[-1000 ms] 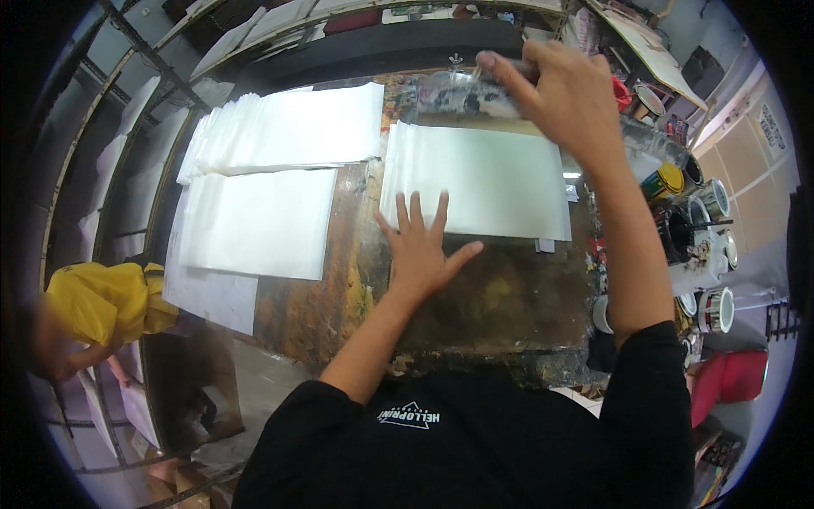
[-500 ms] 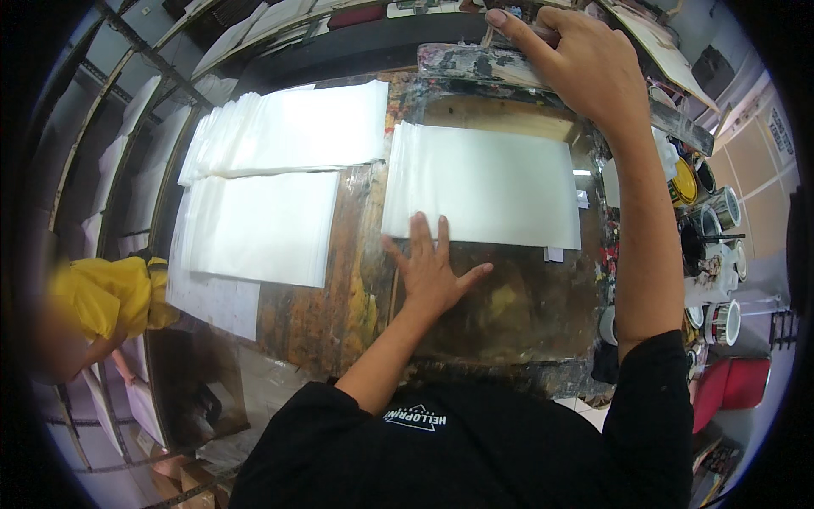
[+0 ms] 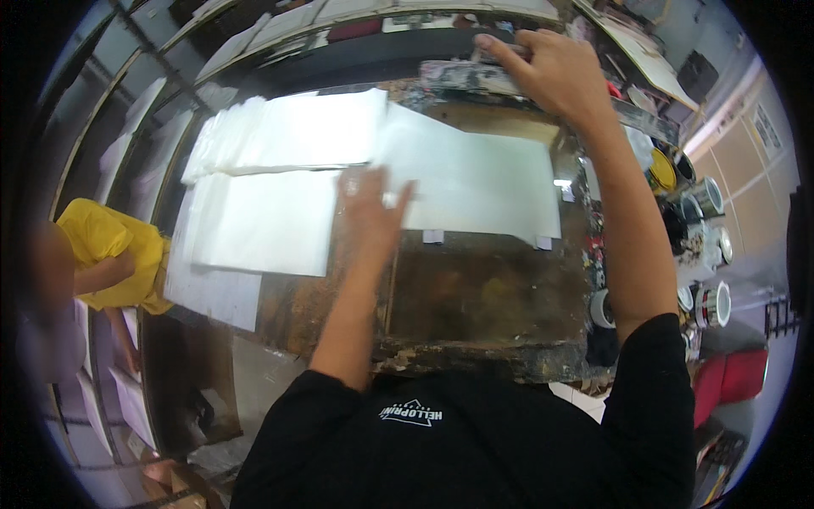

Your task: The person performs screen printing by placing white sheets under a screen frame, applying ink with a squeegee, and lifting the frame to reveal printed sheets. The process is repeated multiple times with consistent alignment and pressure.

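1. While spread wide and blurred at the left end of the white rectangular paper sheet (image 3: 483, 174), could, with the bare left hand (image 3: 373, 202), drag that end askew; cannot tell whether touching or pinching paper.
2. Lying on the dark brown, paint-stained table (image 3: 492, 293), with the sheet's left part skewed toward the upper fanned stack of white paper (image 3: 322, 127): liable to crease if pulled unevenly, or to snag on that stack if swept too low.
3. Near the small pale tab (image 3: 433, 237) at the sheet's near edge: could slip out of line if nudged.
4. At the grey, paint-smeared flat bar (image 3: 465, 76), bare right hand (image 3: 547, 75) with thumb stretched out and fingers curled; cannot tell what exactly is gripped. If let slip, could knock or smudge the paper.
5. On the black cloth shirt (image 3: 483, 462), white lettering (image 3: 411, 414) with an angular outline, upside down from this view.
6. On the right, dark printed block (image 3: 767, 131) on a pale surface, too small to read; likewise no legible label on the yellow-topped round can (image 3: 661, 172).
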Demonstrator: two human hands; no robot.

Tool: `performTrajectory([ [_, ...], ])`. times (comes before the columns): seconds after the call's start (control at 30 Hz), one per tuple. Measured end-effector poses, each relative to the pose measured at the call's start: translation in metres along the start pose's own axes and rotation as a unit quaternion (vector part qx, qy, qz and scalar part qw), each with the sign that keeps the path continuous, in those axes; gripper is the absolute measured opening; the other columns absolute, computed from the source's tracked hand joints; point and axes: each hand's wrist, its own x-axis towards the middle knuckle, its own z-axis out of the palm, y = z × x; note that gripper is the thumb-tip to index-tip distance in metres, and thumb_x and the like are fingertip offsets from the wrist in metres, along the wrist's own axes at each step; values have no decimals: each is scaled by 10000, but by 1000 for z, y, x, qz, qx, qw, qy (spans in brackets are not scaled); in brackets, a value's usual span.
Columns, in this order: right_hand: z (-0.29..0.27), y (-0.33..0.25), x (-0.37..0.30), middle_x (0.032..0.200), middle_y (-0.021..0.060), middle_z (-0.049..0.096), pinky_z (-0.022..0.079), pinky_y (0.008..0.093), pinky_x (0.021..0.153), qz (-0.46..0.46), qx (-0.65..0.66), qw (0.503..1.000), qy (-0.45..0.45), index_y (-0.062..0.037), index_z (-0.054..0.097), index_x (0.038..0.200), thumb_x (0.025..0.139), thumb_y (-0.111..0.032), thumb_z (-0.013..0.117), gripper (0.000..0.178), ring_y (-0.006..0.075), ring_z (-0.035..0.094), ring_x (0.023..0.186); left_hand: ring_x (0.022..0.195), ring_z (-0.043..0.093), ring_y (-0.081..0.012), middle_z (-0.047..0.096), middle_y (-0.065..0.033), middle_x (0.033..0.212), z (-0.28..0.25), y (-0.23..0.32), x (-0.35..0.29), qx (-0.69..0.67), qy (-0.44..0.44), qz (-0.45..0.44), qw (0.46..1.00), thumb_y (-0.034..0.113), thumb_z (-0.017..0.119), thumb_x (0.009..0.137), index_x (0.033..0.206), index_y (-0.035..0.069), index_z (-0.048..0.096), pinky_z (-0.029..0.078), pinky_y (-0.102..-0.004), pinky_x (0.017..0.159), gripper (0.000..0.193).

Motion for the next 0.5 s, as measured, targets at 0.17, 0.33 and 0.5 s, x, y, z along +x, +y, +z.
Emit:
performTrajectory([
  [0.17,-22,-18,6,771,217,693,521,475,763,36,24,997,-64,-2,728,798,960,-747,473,804,376,695,787,1547,293,-432,416,-256,1616,-40,-114,-9,182,15,-180,966,392,609,1041,1440,78,626,53,-618,1277,509],
  [0.33,-10,-1,10,699,216,695,530,475,716,-5,-1,999,47,15,735,714,964,-763,437,870,370,703,730,1556,279,-428,382,-211,1646,41,-11,-12,-46,32,157,986,170,675,976,1514,134,551,108,-698,1238,554],
  [0.5,-25,-8,26,707,221,701,540,485,710,37,46,996,-71,30,717,689,967,-775,414,904,367,708,721,1581,211,-438,270,-228,1697,133,120,-51,-34,-219,153,963,496,449,1080,1613,97,388,71,-691,1243,668],
])
